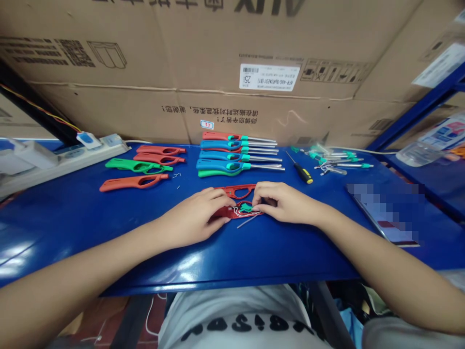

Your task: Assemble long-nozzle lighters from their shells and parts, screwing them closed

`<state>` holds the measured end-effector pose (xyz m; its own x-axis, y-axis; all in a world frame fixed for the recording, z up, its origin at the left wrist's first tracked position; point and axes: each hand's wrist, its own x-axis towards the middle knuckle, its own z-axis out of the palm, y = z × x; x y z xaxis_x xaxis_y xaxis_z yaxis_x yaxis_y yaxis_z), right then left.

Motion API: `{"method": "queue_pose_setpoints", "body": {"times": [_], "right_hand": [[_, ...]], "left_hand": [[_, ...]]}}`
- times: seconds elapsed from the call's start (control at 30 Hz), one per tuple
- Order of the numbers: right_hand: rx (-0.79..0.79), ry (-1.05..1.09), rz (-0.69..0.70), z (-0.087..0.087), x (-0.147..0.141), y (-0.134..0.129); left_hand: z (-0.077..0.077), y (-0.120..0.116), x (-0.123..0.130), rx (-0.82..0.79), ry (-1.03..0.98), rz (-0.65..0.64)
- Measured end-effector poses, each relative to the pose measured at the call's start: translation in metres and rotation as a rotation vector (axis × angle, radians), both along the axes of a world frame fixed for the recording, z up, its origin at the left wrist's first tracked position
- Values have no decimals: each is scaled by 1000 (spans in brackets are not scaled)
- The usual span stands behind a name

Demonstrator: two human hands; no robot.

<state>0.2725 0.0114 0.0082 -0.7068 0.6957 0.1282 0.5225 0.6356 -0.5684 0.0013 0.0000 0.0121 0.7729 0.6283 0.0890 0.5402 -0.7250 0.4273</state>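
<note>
Two red lighter shell halves lie on the blue table in front of me, the upper one (242, 192) just beyond the lower one (227, 212). Inside the lower half sit a green part (246, 208) and thin white wires. My left hand (198, 215) grips the left end of the lower half, its fingers curled over the edge. My right hand (281, 202) pinches at the right end, by the green part; what lies between its fingertips is hidden. A thin clear tube (247, 221) lies just below the shell.
Finished-looking lighters (221, 166) are stacked at the back middle. Orange and green shells (134, 182) lie left, a screwdriver (303, 173) and green-tipped metal parts (341, 160) right. A phone (385, 213) rests at the right; a power strip (74, 162) stands at the left.
</note>
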Motion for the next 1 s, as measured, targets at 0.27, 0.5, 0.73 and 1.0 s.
{"method": "queue_pose_setpoints", "body": {"times": [0.27,0.5,0.73,1.0], "right_hand": [[25,-42,8,-8,-5,-2],[199,-154,83,-7,-5,-4],[497,-273,161,-11,-10,-8],[502,-282,170,-10,-10,-9]], "left_hand": [[2,0,0,-45,2,9],[2,0,0,-58,-7,14],[4,-1,0,-89,-12,20],[0,-2,-1,-75,-23,16]]}}
